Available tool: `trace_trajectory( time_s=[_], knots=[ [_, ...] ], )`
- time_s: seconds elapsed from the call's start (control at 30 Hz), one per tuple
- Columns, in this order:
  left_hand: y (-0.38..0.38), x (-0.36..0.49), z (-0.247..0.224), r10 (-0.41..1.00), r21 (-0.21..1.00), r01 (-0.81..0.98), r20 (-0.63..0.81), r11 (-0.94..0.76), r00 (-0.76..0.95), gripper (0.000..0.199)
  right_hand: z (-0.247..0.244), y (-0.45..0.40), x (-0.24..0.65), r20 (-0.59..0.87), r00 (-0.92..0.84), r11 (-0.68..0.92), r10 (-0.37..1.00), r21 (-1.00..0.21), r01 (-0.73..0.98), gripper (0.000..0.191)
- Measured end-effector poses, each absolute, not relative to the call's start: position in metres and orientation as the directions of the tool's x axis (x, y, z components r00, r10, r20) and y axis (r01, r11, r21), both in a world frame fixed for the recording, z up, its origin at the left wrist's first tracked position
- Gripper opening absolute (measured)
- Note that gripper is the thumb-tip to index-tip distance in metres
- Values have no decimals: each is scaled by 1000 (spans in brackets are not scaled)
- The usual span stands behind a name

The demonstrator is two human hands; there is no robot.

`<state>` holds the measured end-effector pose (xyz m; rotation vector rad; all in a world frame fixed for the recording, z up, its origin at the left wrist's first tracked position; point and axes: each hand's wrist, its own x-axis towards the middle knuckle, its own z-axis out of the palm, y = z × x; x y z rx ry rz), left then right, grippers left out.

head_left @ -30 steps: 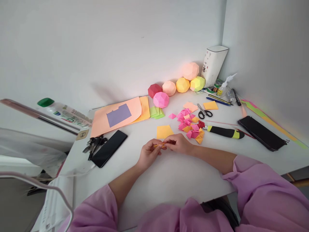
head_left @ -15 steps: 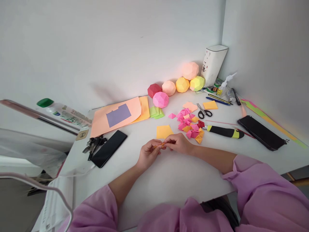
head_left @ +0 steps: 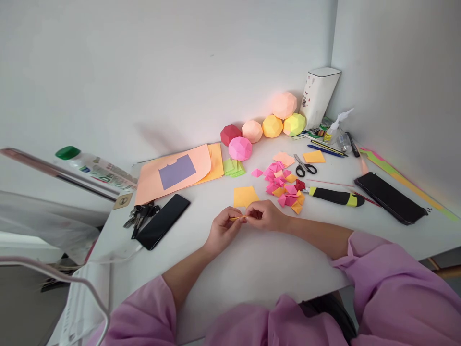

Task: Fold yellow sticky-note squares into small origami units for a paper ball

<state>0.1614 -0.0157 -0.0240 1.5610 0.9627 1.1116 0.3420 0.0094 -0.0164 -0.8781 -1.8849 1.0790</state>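
Between my fingertips is a small folded piece of orange paper (head_left: 236,218), seen nearly edge-on. My left hand (head_left: 224,229) pinches its left part, and my right hand (head_left: 265,216) pinches its right end. The fingers partly hide the paper. Just beyond the hands lies a flat orange paper sheet (head_left: 245,196). A heap of small folded pink, orange and peach paper pieces (head_left: 279,180) sits beyond my right hand, with a dark red folded piece (head_left: 299,185) at its right side.
Faceted paper balls (head_left: 272,126) stand along the wall. Scissors (head_left: 305,166) and a utility knife (head_left: 336,196) lie right of the heap. A black case (head_left: 391,197) is at the right; a phone (head_left: 163,222), keys (head_left: 142,217) and peach paper (head_left: 147,180) are at the left.
My right fingers have curled in more at the paper's right end. More of the orange paper's edge shows between the hands. Everything else on the table stays put.
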Motion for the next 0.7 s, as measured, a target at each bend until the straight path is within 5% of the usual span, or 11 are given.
trace_trajectory(
  time_s=[0.13,0.43,0.57,0.7],
  knots=[
    [-15,160,-24,940,958,110,232,-266,248,15,-14,11,344,254,-499,373,829,-915,153,10],
    [-18,161,-20,972,971,215,54,-105,230,46,-13,12,347,124,-523,203,843,-974,96,16],
    [-18,160,-19,985,962,258,42,-85,165,48,-17,12,347,364,-428,458,827,-878,139,15],
    [-16,156,-23,984,981,186,28,-62,177,55,-24,11,347,707,-385,803,593,-554,220,13]
  ],
)
